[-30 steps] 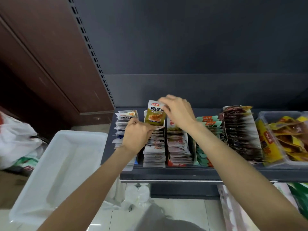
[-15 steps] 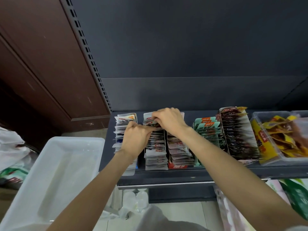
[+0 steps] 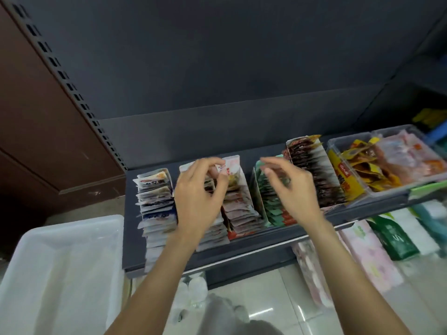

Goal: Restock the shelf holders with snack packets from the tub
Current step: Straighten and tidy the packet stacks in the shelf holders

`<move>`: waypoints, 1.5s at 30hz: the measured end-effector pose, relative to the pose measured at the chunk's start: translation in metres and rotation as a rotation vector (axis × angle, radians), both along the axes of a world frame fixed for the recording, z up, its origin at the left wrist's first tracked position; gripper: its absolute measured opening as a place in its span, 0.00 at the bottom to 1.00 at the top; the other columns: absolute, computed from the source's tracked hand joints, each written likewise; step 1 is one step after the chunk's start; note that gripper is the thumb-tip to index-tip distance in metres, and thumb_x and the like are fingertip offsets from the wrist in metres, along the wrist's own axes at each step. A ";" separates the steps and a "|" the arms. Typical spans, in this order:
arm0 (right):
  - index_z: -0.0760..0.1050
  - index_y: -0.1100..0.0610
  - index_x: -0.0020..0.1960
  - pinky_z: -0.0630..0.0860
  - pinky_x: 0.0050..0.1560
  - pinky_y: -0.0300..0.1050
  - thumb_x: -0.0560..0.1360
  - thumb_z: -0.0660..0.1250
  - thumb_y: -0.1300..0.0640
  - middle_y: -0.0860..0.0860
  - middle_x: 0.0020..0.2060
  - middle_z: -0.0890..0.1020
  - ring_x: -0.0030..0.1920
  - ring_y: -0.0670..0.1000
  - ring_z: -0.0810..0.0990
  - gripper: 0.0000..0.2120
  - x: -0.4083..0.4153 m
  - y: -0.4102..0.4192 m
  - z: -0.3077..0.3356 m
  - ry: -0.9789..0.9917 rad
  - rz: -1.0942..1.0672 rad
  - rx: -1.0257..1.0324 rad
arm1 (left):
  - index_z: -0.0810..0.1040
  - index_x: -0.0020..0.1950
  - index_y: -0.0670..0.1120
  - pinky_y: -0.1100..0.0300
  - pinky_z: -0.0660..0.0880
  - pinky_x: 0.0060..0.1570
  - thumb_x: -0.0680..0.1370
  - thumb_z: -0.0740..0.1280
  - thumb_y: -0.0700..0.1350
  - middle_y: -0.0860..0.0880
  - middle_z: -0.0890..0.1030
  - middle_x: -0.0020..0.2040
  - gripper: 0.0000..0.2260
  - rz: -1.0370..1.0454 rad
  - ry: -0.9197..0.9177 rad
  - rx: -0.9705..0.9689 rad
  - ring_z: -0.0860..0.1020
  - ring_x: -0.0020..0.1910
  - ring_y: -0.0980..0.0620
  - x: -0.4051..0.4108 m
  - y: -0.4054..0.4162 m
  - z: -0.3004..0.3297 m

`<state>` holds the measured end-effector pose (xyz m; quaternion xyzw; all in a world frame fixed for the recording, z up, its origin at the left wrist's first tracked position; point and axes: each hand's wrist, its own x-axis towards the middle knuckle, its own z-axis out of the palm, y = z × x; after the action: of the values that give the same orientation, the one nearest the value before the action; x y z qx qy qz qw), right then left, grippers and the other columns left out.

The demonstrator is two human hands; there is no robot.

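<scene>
Snack packets (image 3: 238,209) fill the shelf holders (image 3: 244,187) at centre frame, row after row; we judge the restock nearly done, since the tub (image 3: 60,262) at lower left looks bare; our left hand (image 3: 198,197) curls its fingers (image 3: 219,187) over the rear packets, whether pinching one we cannot tell; our right hand (image 3: 287,189) hovers, loosely released, grasping nothing.

Two hands (image 3: 197,201) (image 3: 294,189); five packet rows (image 3: 157,201); one tub (image 3: 60,274).
</scene>
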<state>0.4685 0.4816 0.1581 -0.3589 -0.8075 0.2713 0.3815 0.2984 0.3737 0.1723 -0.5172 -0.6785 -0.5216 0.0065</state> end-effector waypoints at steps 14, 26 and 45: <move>0.75 0.56 0.63 0.74 0.56 0.51 0.73 0.71 0.61 0.55 0.58 0.78 0.58 0.58 0.77 0.19 0.157 0.129 -0.005 -0.441 -0.103 0.147 | 0.72 0.64 0.52 0.54 0.66 0.60 0.76 0.68 0.52 0.51 0.73 0.62 0.18 -0.245 0.358 -0.420 0.69 0.63 0.48 0.109 0.158 -0.029; 0.65 0.50 0.70 0.56 0.72 0.54 0.74 0.69 0.44 0.50 0.76 0.56 0.76 0.53 0.50 0.28 0.122 0.255 -0.023 -0.781 0.557 0.170 | 0.75 0.55 0.48 0.58 0.69 0.46 0.75 0.70 0.50 0.50 0.77 0.59 0.12 -0.142 0.446 -0.660 0.78 0.43 0.49 0.109 0.227 -0.045; 0.76 0.54 0.53 0.74 0.45 0.47 0.79 0.64 0.55 0.50 0.50 0.81 0.48 0.52 0.79 0.05 0.095 0.274 -0.035 -0.571 0.420 0.142 | 0.63 0.68 0.52 0.55 0.61 0.65 0.69 0.69 0.63 0.52 0.70 0.64 0.32 -0.282 0.805 -0.801 0.68 0.64 0.51 0.151 0.193 -0.037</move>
<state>0.5634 0.7554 0.1231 -0.2191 -0.9545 0.1757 0.1005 0.4492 0.5671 0.1349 -0.7221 -0.6916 0.0174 -0.0018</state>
